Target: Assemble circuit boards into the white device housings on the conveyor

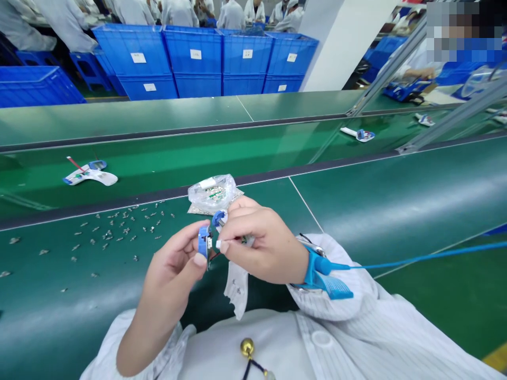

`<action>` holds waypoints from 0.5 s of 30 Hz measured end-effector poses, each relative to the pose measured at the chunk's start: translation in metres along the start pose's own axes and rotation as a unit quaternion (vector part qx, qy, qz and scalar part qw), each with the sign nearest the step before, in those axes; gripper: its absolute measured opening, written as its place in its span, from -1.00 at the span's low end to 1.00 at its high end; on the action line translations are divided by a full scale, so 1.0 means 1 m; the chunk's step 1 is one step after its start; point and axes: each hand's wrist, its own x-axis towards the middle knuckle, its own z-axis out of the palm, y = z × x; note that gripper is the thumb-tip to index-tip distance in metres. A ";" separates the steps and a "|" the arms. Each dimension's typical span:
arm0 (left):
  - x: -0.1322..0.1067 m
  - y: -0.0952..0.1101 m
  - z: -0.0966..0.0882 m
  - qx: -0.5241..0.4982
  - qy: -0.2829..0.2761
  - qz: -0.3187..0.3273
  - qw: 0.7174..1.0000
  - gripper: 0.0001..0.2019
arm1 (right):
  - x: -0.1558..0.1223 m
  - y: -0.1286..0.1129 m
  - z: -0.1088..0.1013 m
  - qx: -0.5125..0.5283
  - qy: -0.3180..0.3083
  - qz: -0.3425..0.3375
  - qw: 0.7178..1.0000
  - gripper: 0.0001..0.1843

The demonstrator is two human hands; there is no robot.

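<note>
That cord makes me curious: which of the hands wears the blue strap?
The right hand: the blue strap, with its cord, is on that wrist; the left hand has none in sight.

No text legible anywhere. White labels on the far blue bins [129, 47], marks too small and blurred to read: upper row has four, at left [138, 57], left of middle [195, 54], right of middle [247, 53] and right [292, 57]; lower row shows one toward the left [149, 87], one toward the right [282, 88]. Clear bag [224, 193] on the near counter [273, 208] has a whitish patch, nothing readable on it.
</note>
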 end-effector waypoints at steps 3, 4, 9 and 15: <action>-0.003 0.004 0.003 0.006 -0.023 0.013 1.000 -0.69 | 0.003 -0.003 0.000 -0.029 -0.017 -0.023 0.999 -0.77; -0.003 0.005 0.003 0.008 -0.025 0.015 1.000 -0.69 | 0.004 -0.004 0.000 -0.035 -0.024 -0.024 0.999 -0.76; -0.003 0.004 0.002 0.019 -0.028 0.013 0.999 -0.67 | 0.007 -0.005 0.000 -0.038 -0.047 -0.025 0.998 -0.75; -0.004 0.001 -0.001 0.013 -0.030 0.014 0.999 -0.66 | 0.006 -0.005 0.000 -0.031 -0.060 -0.014 0.998 -0.75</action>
